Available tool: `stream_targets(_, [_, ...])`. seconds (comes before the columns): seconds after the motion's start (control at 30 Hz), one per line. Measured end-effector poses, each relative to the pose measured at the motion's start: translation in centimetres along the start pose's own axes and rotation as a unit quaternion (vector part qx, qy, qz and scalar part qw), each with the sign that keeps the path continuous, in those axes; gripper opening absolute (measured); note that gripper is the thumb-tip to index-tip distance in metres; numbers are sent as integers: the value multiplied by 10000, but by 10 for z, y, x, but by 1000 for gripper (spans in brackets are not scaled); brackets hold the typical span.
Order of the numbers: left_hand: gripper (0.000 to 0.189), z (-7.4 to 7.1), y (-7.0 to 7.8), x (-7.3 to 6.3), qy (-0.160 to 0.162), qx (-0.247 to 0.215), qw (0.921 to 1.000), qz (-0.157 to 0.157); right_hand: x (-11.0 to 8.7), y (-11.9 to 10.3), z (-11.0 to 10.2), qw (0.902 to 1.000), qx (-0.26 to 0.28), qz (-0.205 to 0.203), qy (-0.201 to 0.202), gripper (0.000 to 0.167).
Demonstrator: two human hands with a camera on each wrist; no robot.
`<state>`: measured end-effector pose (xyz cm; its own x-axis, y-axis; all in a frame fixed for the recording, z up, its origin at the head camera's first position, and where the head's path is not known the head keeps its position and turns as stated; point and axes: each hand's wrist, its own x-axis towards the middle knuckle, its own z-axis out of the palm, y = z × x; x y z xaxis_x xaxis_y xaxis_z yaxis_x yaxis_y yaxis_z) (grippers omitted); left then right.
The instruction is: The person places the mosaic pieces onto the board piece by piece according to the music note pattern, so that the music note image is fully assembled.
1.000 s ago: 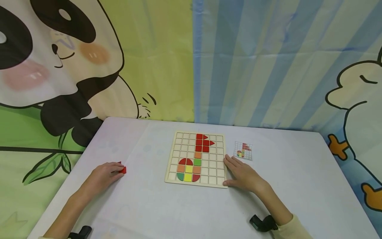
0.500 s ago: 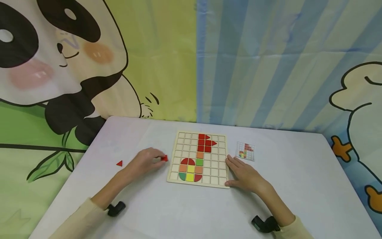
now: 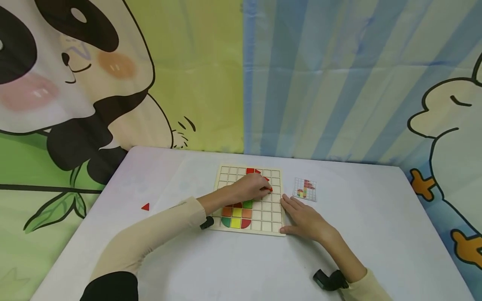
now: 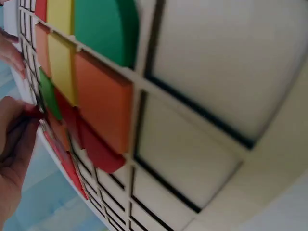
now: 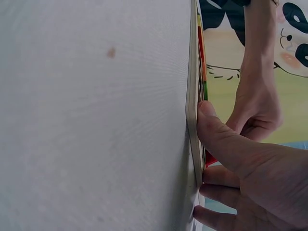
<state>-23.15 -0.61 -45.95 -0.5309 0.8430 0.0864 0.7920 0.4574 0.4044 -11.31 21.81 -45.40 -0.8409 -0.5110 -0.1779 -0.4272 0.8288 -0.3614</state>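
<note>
My left hand (image 3: 251,187) reaches over the wooden grid board (image 3: 267,228) and pinches a small red block (image 3: 270,189) between thumb and fingertips. In the left wrist view, that red block (image 4: 32,111) is partly covered by the fingers; its exact shape is unclear. Coloured blocks sit in the board's cells: red at the top, a yellow block (image 3: 236,223), a green one (image 3: 247,204) and others lower down. The hand hides several of them. My right hand (image 3: 306,219) rests at the board's right edge, its thumb (image 5: 208,109) and straight fingers touching the rim.
A small pattern card (image 3: 305,189) lies right of the board, beyond the right hand. One loose red triangle (image 3: 145,207) is on the left of the white table (image 3: 226,267). Printed curtains (image 3: 320,83) hang behind the table.
My left hand has carried the red block from the table's left side rightward, over the board. The red triangle stayed behind on the table. My right hand keeps its place at the edge.
</note>
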Motion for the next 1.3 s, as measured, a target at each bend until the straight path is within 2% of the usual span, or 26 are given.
stream_targets(0.2, [28,2,5,3,-2,600,9982,50,-2,1,-3,10000,-83,-17,38,88])
stream_targets(0.33, [27,4,7,3,16,914,9958,-17,-3,2,-2,10000,-81,-7,27,89])
stream_targets(0.53, [25,6,7,8,63,990,9947,-255,-4,0,-2,10000,-71,14,34,88])
stream_targets(0.73, [27,-2,14,11,-278,1035,9929,-516,-1,-1,-3,10000,-64,25,26,88])
stream_targets(0.83, [22,-2,13,6,-459,1141,9913,-467,0,-1,-1,9999,9,100,-40,89])
stream_targets(0.93, [19,-3,8,-16,-442,1027,9931,-351,3,-1,1,9999,26,121,-69,89])
stream_targets(1.03, [25,-6,3,-56,-145,669,9967,-429,5,-3,3,9999,63,96,-30,89])
stream_targets(1.1, [25,-9,0,-89,131,310,9966,-753,5,-4,3,9999,81,71,-24,89])
stream_targets(1.13, [26,-12,-1,-107,290,97,9942,-1034,4,-4,3,9999,94,86,-35,89])
stream_targets(1.2, [25,-18,-5,-143,677,-361,9831,-1660,2,-4,2,9998,143,140,-54,89])
stream_targets(1.3, [26,-33,-17,-196,1420,-932,9505,-2600,-1,-3,-1,9994,247,260,-32,90])
